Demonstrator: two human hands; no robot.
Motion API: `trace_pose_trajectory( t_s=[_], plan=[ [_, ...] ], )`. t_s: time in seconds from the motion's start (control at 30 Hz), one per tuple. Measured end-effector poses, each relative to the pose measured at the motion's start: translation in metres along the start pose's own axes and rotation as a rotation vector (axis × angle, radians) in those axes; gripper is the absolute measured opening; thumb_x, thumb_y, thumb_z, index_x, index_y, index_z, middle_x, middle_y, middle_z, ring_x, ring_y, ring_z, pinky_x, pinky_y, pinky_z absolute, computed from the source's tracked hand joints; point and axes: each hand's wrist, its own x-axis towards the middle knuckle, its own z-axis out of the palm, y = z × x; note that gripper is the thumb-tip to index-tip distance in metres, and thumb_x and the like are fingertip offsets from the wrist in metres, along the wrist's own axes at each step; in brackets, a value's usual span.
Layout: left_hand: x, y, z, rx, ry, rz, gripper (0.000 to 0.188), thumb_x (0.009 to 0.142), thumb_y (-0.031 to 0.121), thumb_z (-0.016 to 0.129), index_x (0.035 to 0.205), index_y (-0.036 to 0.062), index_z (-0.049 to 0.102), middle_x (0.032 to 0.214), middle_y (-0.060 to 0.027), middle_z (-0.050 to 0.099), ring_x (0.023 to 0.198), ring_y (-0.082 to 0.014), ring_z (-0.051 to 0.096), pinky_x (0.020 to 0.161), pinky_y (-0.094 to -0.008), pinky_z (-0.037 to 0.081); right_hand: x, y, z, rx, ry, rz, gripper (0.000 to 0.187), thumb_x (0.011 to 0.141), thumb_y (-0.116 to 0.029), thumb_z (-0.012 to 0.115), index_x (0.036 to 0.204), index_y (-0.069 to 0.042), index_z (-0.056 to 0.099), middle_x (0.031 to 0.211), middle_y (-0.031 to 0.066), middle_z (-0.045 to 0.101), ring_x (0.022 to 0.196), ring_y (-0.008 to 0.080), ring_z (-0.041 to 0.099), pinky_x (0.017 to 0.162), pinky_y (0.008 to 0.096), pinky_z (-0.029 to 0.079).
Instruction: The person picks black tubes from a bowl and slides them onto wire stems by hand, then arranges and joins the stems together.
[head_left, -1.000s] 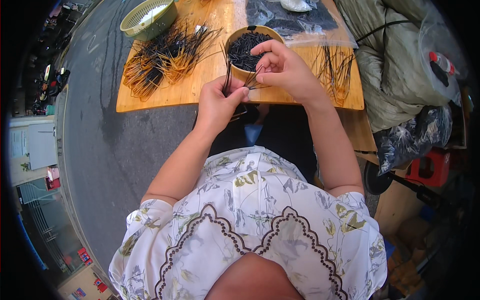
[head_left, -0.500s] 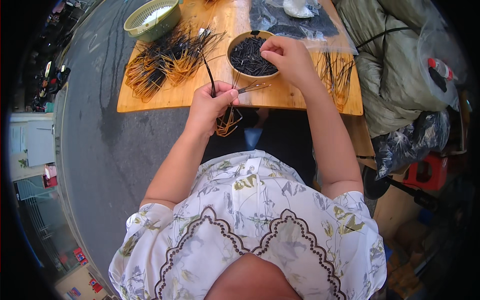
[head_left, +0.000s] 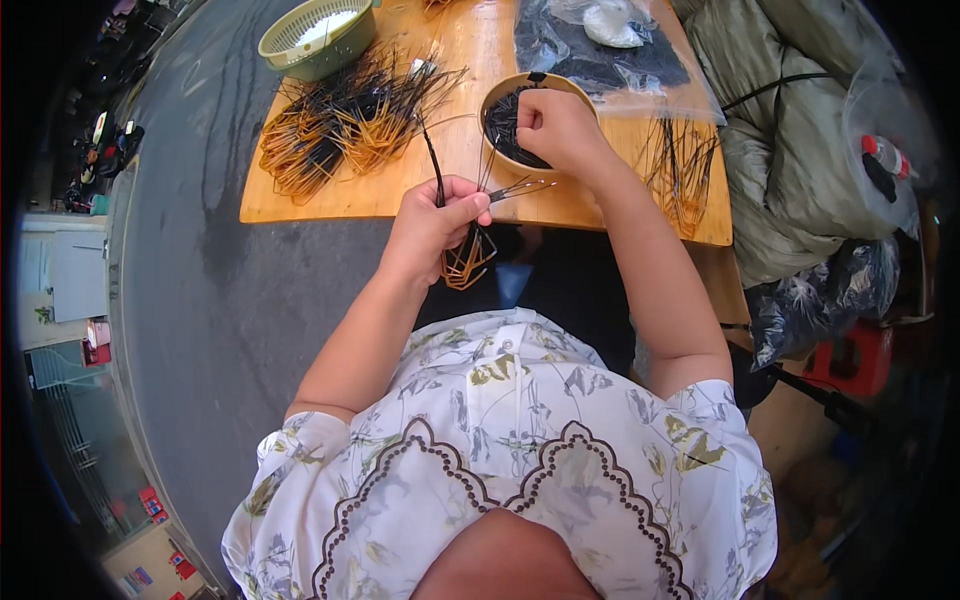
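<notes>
Evidently mid-work: left hand [head_left: 440,225] closed, thumb and fingers pinching wire bunch [head_left: 465,270], orange loops below hand, dark ends poking out to its right. Right hand [head_left: 562,130] curled over bowl [head_left: 515,168] of short black pieces [head_left: 502,125]; fingertips hidden, cannot tell if gripping one. Plenty apparently left: pieces under right hand, big wire pile [head_left: 330,130] beyond left hand. Smaller wire batch [head_left: 685,180] right of right hand, possibly done; unclear.
</notes>
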Motion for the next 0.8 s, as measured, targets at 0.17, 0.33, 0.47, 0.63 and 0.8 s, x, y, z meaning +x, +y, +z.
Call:
trace_pose_trajectory(
  t_s=[0.17, 0.33, 0.47, 0.63, 0.8],
  plan=[
    [0.001, 0.001, 0.013, 0.151, 0.049, 0.08, 0.008, 0.081, 0.002, 0.066, 0.086, 0.0015, 0.06, 0.071, -0.0035, 0.064, 0.052, -0.0033, 0.048, 0.047, -0.017, 0.036, -0.015, 0.003, -0.011, 0.622, 0.053, 0.041, 0.007, 0.073, 0.0, 0.066, 0.078, -0.003, 0.063, 0.072, 0.0011, 0.06, 0.07, 0.0085, 0.057, 0.067, 0.0212, 0.046],
    [0.004, -0.007, 0.017, 0.309, 0.113, 0.243, 0.005, 0.082, 0.0, 0.064, 0.085, -0.0007, 0.061, 0.072, -0.0029, 0.064, 0.065, -0.0071, 0.06, 0.061, -0.02, 0.047, -0.043, -0.019, -0.023, 0.96, 0.125, 0.07, 0.012, 0.079, 0.001, 0.066, 0.09, -0.002, 0.062, 0.084, 0.0007, 0.064, 0.077, 0.0065, 0.058, 0.073, 0.019, 0.046],
    [0.005, -0.008, 0.022, 0.394, 0.132, 0.273, 0.005, 0.082, 0.001, 0.064, 0.085, -0.0011, 0.061, 0.07, -0.0019, 0.063, 0.062, -0.0052, 0.057, 0.058, -0.018, 0.044, -0.056, -0.025, -0.019, 1.05, 0.179, 0.095, 0.011, 0.08, 0.001, 0.065, 0.09, -0.001, 0.062, 0.083, 0.0011, 0.064, 0.077, 0.0068, 0.059, 0.073, 0.0197, 0.046],
    [0.005, -0.011, 0.027, 0.451, 0.128, 0.304, 0.006, 0.082, 0.002, 0.066, 0.086, -0.0007, 0.062, 0.07, -0.0014, 0.063, 0.062, -0.0041, 0.057, 0.057, -0.0165, 0.043, -0.061, -0.017, -0.016, 1.123, 0.22, 0.088, 0.01, 0.08, 0.001, 0.065, 0.089, 0.0, 0.061, 0.083, 0.0022, 0.064, 0.077, 0.0074, 0.06, 0.074, 0.0205, 0.047],
    [0.007, -0.013, 0.029, 0.449, 0.123, 0.312, 0.005, 0.082, 0.001, 0.065, 0.085, -0.0008, 0.062, 0.07, -0.0018, 0.064, 0.062, -0.0046, 0.057, 0.057, -0.0166, 0.043, -0.064, -0.014, -0.017, 1.117, 0.228, 0.079, 0.009, 0.081, 0.001, 0.065, 0.089, 0.0, 0.061, 0.082, 0.0022, 0.064, 0.077, 0.0074, 0.06, 0.074, 0.0201, 0.047]
  ],
)
